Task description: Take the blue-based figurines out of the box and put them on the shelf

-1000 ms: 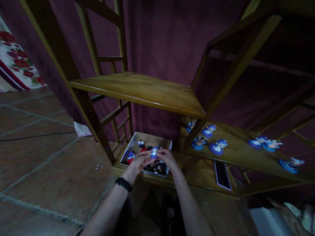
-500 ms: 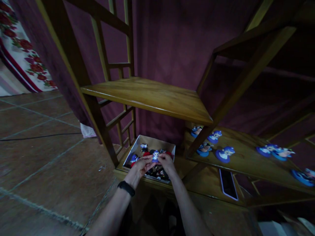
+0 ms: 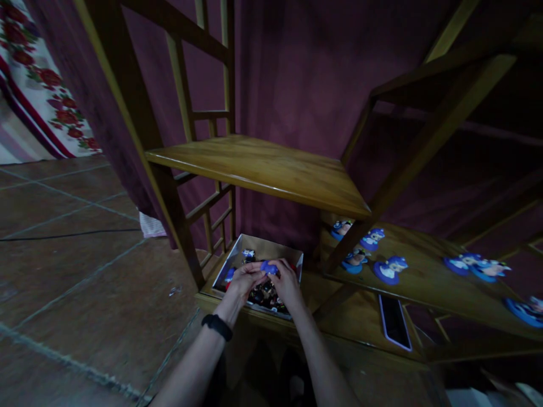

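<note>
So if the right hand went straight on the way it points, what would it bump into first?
The purple figurine, which the right hand is touching. Beyond it, perhaps the far wall of the box, though depth is hard to judge.

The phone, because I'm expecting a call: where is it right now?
In the head view, the phone lies at lower right on the bottom board, below the shelved figurines and right of the right hand.
</note>
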Motion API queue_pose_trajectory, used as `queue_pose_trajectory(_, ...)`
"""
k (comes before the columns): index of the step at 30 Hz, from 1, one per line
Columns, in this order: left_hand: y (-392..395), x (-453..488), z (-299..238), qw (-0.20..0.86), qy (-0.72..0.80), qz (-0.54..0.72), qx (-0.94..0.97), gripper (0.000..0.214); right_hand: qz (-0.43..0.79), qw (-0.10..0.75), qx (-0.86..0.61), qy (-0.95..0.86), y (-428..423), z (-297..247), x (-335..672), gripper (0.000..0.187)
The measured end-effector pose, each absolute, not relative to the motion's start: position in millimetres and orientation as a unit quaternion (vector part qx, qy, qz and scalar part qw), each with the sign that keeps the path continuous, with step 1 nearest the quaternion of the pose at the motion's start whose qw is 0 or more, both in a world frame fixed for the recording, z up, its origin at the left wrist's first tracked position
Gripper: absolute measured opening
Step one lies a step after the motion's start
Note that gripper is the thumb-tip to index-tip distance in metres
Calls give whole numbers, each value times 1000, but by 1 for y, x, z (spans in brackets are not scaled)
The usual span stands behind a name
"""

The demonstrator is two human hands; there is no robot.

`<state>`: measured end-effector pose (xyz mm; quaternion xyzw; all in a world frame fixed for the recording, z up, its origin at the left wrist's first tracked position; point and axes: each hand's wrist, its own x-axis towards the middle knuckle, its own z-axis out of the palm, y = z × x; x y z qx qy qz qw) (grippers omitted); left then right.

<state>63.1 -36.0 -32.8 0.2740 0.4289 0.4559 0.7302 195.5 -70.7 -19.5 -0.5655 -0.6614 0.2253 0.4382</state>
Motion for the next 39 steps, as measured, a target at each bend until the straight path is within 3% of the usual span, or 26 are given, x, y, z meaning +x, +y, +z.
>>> queue_pose_trajectory(14, -41, 57, -35, 720, 461, 439, 276, 17, 210, 386, -561, -701, -73, -28, 193, 31)
queue_pose_trajectory(20, -36, 52, -36, 747, 457, 417, 246, 23, 317, 453, -574, -603, -57, -48, 197, 45)
queue_pose_trajectory(26, -34, 50, -35, 754, 464, 407, 226, 15, 423, 504, -568, -494, -50, -61, 204, 22)
queue_pose_trajectory(39, -35, 58, -36, 781, 446, 366, 240, 11, 515, 531, -558, -376, -54, -56, 204, 25)
